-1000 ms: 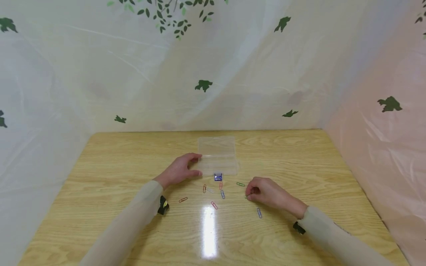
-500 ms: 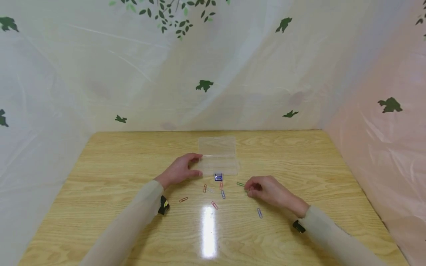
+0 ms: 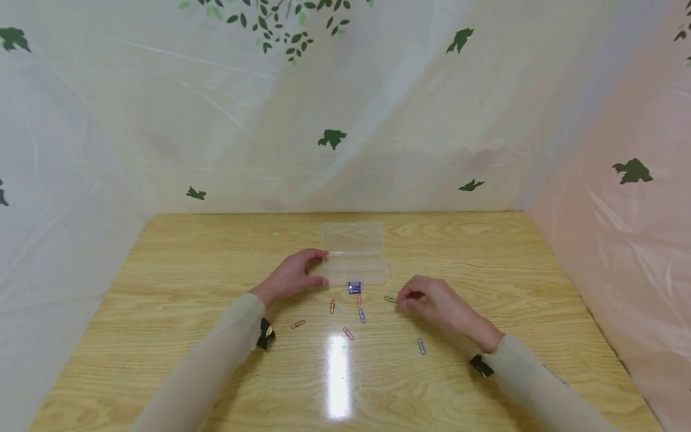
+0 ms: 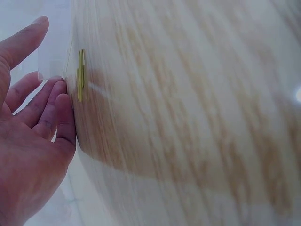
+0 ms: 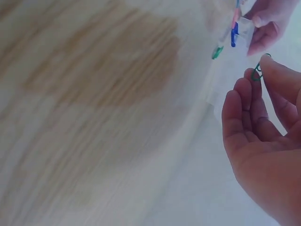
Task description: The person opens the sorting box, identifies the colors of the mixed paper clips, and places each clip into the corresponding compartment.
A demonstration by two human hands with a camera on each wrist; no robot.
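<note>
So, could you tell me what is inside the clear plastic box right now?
The clear plastic box stands open with its lid back, and through its see-through walls only wood grain shows; no clips appear inside. The left hand covers its left edge, so that corner stays unseen.

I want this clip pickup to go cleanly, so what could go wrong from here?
The right hand pinches a green paper clip only at its fingertips, so it may slip and drop back on the table. The clear box is held by the left hand on one side only, so a bump could shift it. Another green clip lies close by and may get knocked.
</note>
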